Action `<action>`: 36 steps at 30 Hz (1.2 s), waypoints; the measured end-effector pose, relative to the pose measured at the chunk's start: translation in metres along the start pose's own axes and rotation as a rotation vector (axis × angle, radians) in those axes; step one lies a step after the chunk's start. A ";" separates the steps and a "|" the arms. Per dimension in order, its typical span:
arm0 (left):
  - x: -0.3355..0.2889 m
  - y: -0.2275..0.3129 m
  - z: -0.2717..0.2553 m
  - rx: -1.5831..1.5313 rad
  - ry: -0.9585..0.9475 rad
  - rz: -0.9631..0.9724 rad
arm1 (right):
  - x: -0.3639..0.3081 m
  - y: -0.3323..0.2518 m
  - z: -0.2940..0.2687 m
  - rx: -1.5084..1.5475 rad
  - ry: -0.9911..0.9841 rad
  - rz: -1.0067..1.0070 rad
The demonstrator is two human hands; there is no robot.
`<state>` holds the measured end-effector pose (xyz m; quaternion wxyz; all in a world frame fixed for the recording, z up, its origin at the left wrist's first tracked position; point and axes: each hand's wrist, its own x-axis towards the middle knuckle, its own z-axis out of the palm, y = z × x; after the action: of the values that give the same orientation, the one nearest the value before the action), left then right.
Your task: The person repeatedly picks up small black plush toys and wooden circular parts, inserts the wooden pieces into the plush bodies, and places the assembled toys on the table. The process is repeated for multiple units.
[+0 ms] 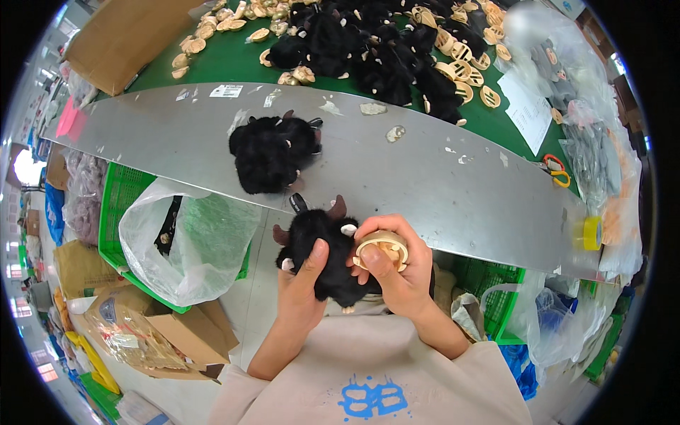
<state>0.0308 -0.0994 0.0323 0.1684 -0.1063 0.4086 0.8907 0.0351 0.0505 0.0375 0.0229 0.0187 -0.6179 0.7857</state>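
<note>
My left hand grips a black plush toy with brown horns and pale ears, its thumb pressed into the fur. In my right hand is a round beige plastic piece with a rim, held by thumb and fingers against the toy's right side. Whether the piece touches or sits inside the toy cannot be made out. Just beyond, another black plush toy lies on the metal edge of the worktable.
Black plush toys and beige round pieces are heaped on the green belt. Orange-handled scissors and yellow tape lie right. A green crate with a plastic bag stands left, near a cardboard box.
</note>
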 end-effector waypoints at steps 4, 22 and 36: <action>-0.003 -0.001 0.001 0.050 0.036 0.014 | -0.002 -0.003 -0.004 -0.018 -0.021 -0.010; -0.015 -0.004 0.014 0.012 0.051 0.001 | -0.005 -0.013 -0.011 -0.008 -0.015 -0.120; -0.016 0.003 0.014 0.041 -0.056 -0.003 | -0.005 -0.012 -0.008 0.048 -0.044 -0.136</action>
<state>0.0439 -0.0939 0.0486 0.1834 -0.0784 0.4215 0.8846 0.0408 0.0612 0.0469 0.0621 0.0782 -0.5964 0.7965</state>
